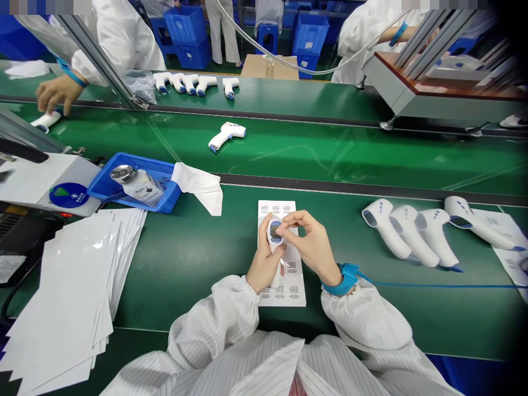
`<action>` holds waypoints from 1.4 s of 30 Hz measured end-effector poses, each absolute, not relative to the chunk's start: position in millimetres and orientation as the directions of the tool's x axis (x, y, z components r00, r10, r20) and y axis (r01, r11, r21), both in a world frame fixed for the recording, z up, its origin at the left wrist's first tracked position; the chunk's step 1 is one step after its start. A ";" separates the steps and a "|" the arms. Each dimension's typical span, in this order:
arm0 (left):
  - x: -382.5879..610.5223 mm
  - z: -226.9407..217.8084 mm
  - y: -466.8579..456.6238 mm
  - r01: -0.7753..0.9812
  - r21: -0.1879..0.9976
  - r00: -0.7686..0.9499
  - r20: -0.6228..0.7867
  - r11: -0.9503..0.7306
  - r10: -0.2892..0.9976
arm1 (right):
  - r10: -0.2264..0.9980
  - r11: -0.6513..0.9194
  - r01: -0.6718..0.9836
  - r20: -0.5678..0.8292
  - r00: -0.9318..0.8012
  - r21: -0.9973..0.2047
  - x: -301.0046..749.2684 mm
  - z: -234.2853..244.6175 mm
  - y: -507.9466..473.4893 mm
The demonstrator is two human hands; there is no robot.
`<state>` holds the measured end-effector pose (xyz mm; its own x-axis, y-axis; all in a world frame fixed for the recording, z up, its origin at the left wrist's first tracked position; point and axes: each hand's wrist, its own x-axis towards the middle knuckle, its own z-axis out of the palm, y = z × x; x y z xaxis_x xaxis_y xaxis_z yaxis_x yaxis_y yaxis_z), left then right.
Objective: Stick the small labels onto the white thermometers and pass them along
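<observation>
My left hand (pixel 264 265) is wrapped round a white forehead thermometer (pixel 272 242), whose small display with a blue surround faces up at me. At that display are the fingertips of my right hand (pixel 312 245), thumb and forefinger pinched together; whatever may be between them is too small to make out. Under both hands lies a white sheet of printed labels (pixel 292 294) on the green table. A blue wrist strap (pixel 341 279) with a cord circles my right wrist.
Several white thermometers (pixel 412 234) lie at right. At left are a blue tray (pixel 169 201) with a bottle (pixel 142 186), a white cloth (pixel 202 187) and stacked sheets (pixel 74 286). A thermometer (pixel 226 135) lies on the green belt (pixel 309 143); a co-worker's hand (pixel 60 94) touches another.
</observation>
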<state>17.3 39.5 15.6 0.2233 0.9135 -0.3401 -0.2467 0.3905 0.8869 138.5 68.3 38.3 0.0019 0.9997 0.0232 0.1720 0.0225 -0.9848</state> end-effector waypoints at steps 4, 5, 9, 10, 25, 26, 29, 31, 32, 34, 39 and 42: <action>16.9 14.9 39.6 -0.243 0.888 0.234 -0.337 0.390 0.912 | 1.000 0.030 0.215 0.031 0.002 -0.976 138.4 38.7 69.5; 16.7 14.5 39.6 -0.242 0.889 0.236 -0.334 0.388 0.913 | 1.000 0.028 0.213 0.030 0.004 -0.977 138.3 38.6 69.9; 15.0 14.1 39.0 -0.262 0.888 0.246 -0.316 0.377 0.916 | 1.000 0.021 0.174 0.022 0.002 -0.985 137.8 37.7 70.5; 14.4 14.4 38.8 -0.276 0.882 0.254 -0.316 0.382 0.914 | 1.000 0.022 0.168 0.022 -0.003 -0.986 137.9 37.4 70.5; 12.0 14.5 38.4 -0.289 0.849 0.282 -0.366 0.442 0.887 | 0.992 0.106 0.169 0.092 -0.090 -0.980 142.5 43.2 79.4; 11.6 15.0 38.8 -0.288 0.851 0.295 -0.357 0.439 0.886 | 0.993 0.092 0.146 0.079 -0.093 -0.985 143.8 44.8 80.0; 11.0 14.8 40.4 -0.294 0.860 0.318 -0.324 0.418 0.891 | 0.987 -0.012 0.030 -0.017 -0.159 -0.999 149.0 47.9 80.9; 11.3 13.3 41.2 -0.303 0.862 0.315 -0.312 0.406 0.897 | 0.964 -0.103 -0.006 -0.098 -0.245 -0.995 151.7 47.7 80.8; 11.5 12.4 41.4 -0.304 0.864 0.312 -0.307 0.401 0.899 | 0.953 -0.129 0.000 -0.124 -0.276 -0.992 152.2 46.8 80.7; 12.1 10.9 41.4 -0.297 0.871 0.307 -0.301 0.391 0.903 | 0.949 -0.124 0.032 -0.128 -0.288 -0.992 151.4 44.0 80.2; 13.0 10.2 40.5 -0.302 0.876 0.308 -0.284 0.376 0.908 | 0.984 -0.025 0.082 -0.039 -0.171 -0.996 145.8 38.4 78.5; 12.8 10.1 40.7 -0.293 0.875 0.305 -0.295 0.384 0.906 | 0.991 -0.010 0.108 -0.024 -0.130 -0.994 144.6 37.8 78.0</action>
<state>12.8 40.7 10.1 0.3047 0.9056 -0.2952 -0.2934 0.3840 0.8755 144.6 78.0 37.8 -0.1296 0.9913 -0.0243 0.1078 -0.0102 -0.9941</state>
